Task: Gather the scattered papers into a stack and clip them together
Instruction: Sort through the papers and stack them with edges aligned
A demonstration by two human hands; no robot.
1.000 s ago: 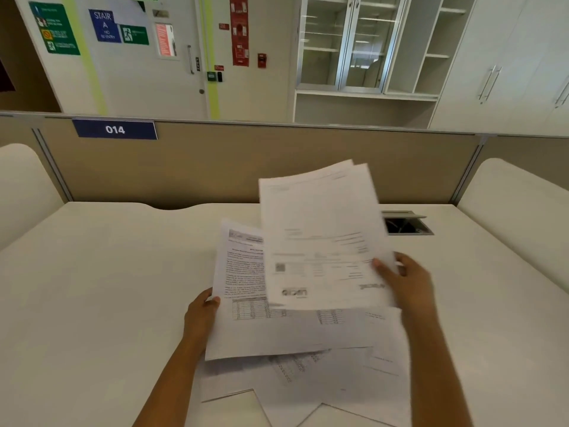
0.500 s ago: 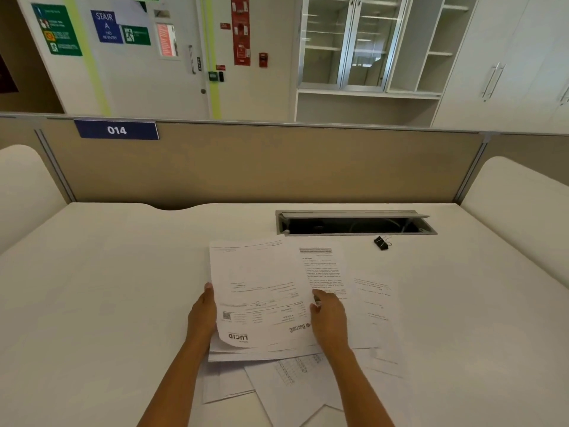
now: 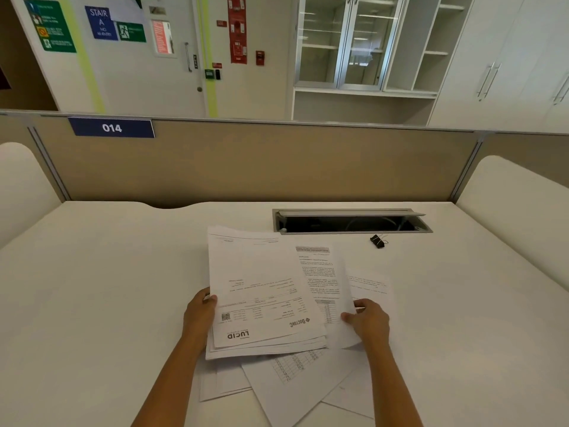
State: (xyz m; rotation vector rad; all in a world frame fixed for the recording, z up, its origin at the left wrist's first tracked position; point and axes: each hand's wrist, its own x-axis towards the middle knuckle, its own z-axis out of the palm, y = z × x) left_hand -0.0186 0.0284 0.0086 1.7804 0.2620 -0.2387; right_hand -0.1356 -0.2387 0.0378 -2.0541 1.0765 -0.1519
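Note:
A small stack of printed sheets [image 3: 261, 291] is held at its left edge by my left hand [image 3: 200, 315]. My right hand [image 3: 369, 322] pinches the right edge of another printed sheet [image 3: 323, 282] that lies partly under the stack. More loose sheets [image 3: 295, 380] lie fanned out on the white desk [image 3: 107, 288] below the stack, and one sheet [image 3: 369, 282] lies further right. A black binder clip [image 3: 377, 241] sits alone on the desk, beyond my right hand, near the cable slot.
An open cable slot [image 3: 351, 221] with a raised metal flap is set into the desk at the back right. A beige partition [image 3: 261, 164] with a blue "014" label closes the far edge. Rounded white side panels stand left and right.
The sheets raised in my right hand came down onto the stack in my left hand. My right hand then slid right and took hold of the edge of the sheet underneath.

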